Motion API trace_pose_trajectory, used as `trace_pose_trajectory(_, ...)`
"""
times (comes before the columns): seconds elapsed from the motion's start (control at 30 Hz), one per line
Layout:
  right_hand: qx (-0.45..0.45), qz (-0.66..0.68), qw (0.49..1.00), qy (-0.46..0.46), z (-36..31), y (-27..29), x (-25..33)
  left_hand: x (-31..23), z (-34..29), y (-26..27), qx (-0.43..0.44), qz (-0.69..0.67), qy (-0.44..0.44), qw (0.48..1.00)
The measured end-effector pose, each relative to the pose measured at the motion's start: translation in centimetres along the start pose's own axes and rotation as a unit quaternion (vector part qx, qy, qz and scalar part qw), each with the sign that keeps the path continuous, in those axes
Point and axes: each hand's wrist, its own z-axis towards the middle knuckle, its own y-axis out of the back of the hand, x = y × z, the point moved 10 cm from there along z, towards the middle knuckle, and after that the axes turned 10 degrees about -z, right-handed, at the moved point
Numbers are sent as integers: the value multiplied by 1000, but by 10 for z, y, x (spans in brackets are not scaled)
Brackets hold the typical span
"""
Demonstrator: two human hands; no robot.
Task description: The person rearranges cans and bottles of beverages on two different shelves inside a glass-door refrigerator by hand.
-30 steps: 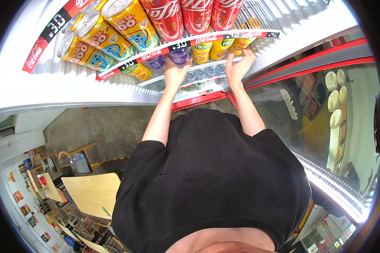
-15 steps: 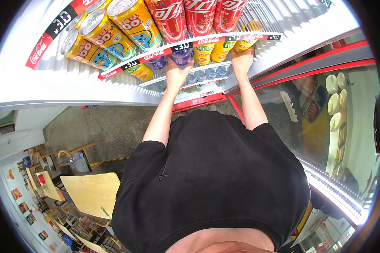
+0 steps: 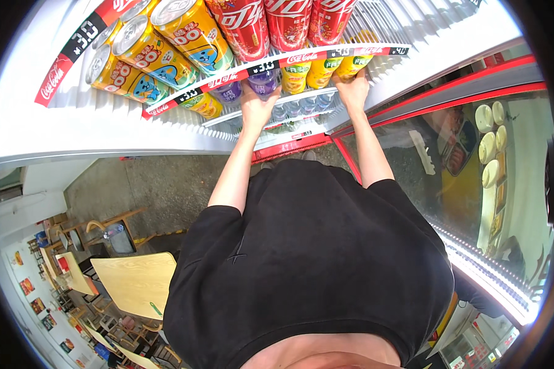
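At the drinks cooler, my left hand [image 3: 258, 106] reaches under the price strip. It closes around the lower part of a purple drink container [image 3: 264, 85], its fingertips partly hidden. My right hand [image 3: 353, 92] grips the base of a yellow drink bottle [image 3: 352, 66] at the right end of the same row. Between my hands stand two more yellow bottles, one of them a yellow bottle [image 3: 295, 77] beside the purple container. The price strip hides part of this row.
The shelf above holds red cans [image 3: 287, 24] and orange-yellow cans [image 3: 194, 31] behind a red-and-white price strip [image 3: 301, 57]. Clear bottles [image 3: 295, 109] stand lower down. The glass door [image 3: 412, 147] hangs open at right. Behind left are a wooden table [image 3: 132, 283] and chairs.
The yellow bottle in my right hand has shifted left and stands more in line with the others; my right hand moved slightly with it. My left hand stays at the purple container.
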Motion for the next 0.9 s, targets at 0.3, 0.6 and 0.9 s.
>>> trace_pose_trajectory(0.3, -15, -22, 999, 20, -5, -2, 4, 3, 0, -1, 7, 5, -10, 1000)
trace_pose_trajectory(0.6, -19, -14, 999, 40, -8, -5, 4, 4, -3, 0, 11, -2, 2, 1000)
trace_pose_trajectory(0.9, -11, -21, 999, 30, -4, -9, -1, 5, -1, -1, 9, 7, 0, 1000)
